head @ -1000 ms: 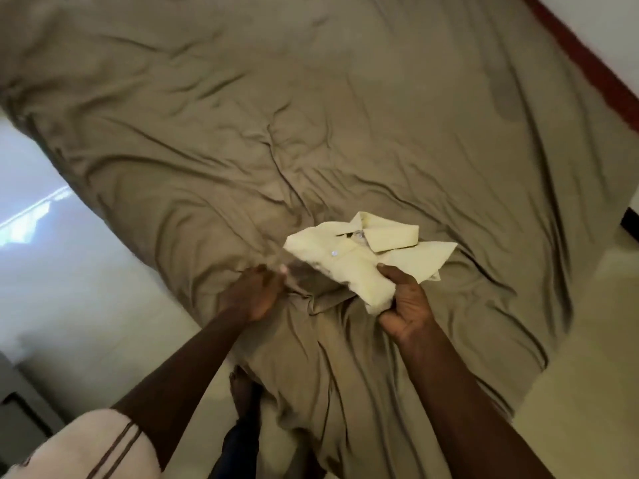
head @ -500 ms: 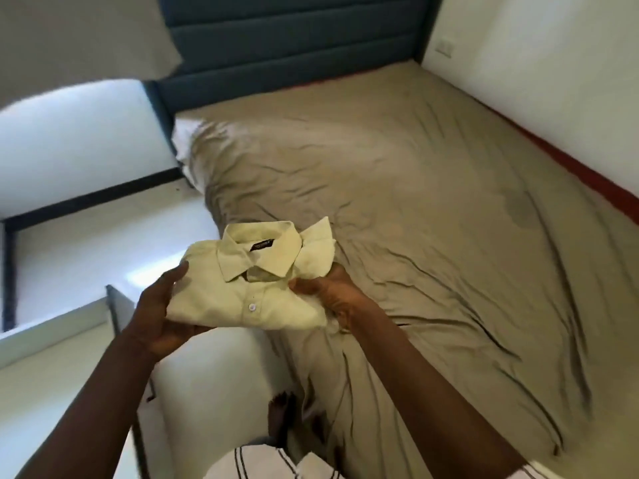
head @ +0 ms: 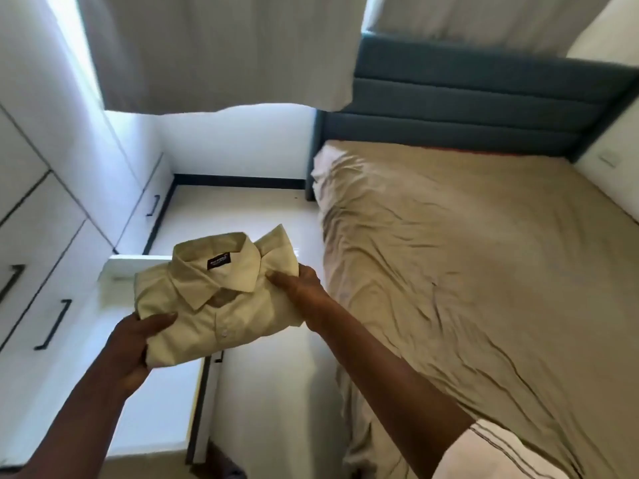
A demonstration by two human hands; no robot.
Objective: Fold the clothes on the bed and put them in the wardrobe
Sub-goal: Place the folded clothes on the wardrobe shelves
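A folded yellow shirt point(head: 221, 299), centre left of the frame, is gripped by the left hand point(head: 135, 347) at its lower corner and the right hand point(head: 301, 281) beside the collar, above an open white drawer point(head: 117, 267).

The bed point(head: 310, 188) stands against a blue padded headboard point(head: 484, 98), and a tan sheet point(head: 484, 271) lies rumpled over the whole of it, hanging down the side nearest the wardrobe point(head: 45, 216). At the head corner a white patch point(head: 321, 164) shows from under the sheet, pillow or mattress, I can't tell. Pale floor point(head: 259, 219) runs between bed and wardrobe.
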